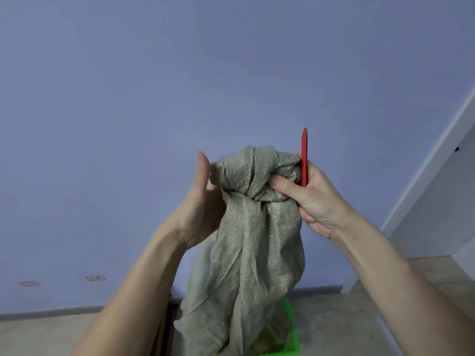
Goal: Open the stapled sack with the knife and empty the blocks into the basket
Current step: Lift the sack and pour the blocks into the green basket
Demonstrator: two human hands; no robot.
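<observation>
Surroundings: blue wall [180, 86] behind, two wall sockets [95, 278] low at left, grey floor [334, 325] below.
Sack [246, 253]: one, held up, hanging over one green basket [291, 327] and hiding most of it.
Left hand [203, 201]: fingers loosely spread, palm against the sack's bunched top.
Right hand [311, 199]: clenched on the bunched top, also pinching one red knife [304, 158], upright.
Blocks: yellowish shapes below, count unclear.

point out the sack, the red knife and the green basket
sack [246, 253], head view, on its hanging woven body
red knife [304, 155], head view, on its upright handle
green basket [295, 340], head view, on its right rim
</observation>
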